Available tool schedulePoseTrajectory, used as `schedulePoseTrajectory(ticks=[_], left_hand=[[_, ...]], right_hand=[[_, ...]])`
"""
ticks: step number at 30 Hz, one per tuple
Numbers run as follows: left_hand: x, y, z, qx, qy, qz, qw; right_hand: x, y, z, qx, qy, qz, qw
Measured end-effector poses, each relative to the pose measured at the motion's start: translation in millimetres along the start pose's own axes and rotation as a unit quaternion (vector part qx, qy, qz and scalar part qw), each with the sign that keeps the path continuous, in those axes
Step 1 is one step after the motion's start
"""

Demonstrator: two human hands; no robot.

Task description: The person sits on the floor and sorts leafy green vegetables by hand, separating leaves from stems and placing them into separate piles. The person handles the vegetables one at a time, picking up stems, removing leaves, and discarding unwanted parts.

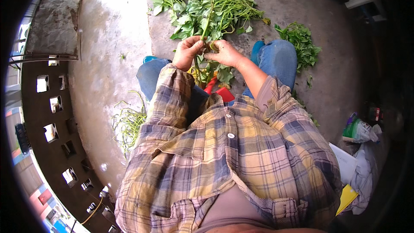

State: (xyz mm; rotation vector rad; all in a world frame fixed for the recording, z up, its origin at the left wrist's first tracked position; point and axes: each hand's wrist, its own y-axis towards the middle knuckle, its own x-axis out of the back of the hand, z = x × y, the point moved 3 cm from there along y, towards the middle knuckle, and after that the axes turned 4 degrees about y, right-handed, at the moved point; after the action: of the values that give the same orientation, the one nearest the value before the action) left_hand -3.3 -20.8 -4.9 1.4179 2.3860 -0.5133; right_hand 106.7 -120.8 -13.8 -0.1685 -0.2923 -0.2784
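Observation:
Between my knees, my left hand (188,51) pinches a long green stem (207,26) that points away from me over the leaf pile. My right hand (225,52) is close beside it, with a small green piece of the plant (213,46) between thumb and fingers. Just past both hands lies a large heap of leafy green vines (197,13), its cut stems (242,8) fanned to the right. Below the hands are loose leaves (225,73), some yellow, and a red plastic object (224,94) partly hidden by my shirt.
A smaller pile of green leaves (302,43) rests beyond my right knee. Thin stripped stems (129,121) lie on the concrete floor (106,38) at my left. A wall with square openings (61,116) runs along the left. Plastic bags (360,131) and a yellow item (346,199) sit at right.

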Motion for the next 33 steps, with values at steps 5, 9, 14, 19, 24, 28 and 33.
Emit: schedulePoseTrajectory(ticks=[5, 9, 14, 19, 24, 28, 33], left_hand=[[9, -1, -2, -0.034, 0.016, -0.019, 0.999], [4, -1, 1, -0.006, 0.076, 0.016, 0.997], [3, -2, -1, 0.009, 0.08, 0.038, 0.996], [11, -6, -3, 0.031, 0.05, 0.019, 0.998], [20, 4, -1, -0.024, 0.022, -0.002, 0.999], [13, 2, -12, -0.066, 0.074, -0.005, 0.995], [11, -1, -17, -0.077, 0.037, -0.008, 0.996]], right_hand=[[20, -2, 31, -0.011, -0.176, -0.05, 0.983], [45, 0, 47, 0.173, -0.44, -0.065, 0.879], [54, 16, 53, 0.232, -0.502, -0.029, 0.833], [104, 34, 32, 0.102, -0.583, -0.149, 0.792], [129, 11, 41, -0.002, -0.424, -0.167, 0.89], [64, 9, 36, -0.116, -0.198, -0.02, 0.973], [-17, 16, 1, 0.065, 0.017, 0.066, 0.996]])
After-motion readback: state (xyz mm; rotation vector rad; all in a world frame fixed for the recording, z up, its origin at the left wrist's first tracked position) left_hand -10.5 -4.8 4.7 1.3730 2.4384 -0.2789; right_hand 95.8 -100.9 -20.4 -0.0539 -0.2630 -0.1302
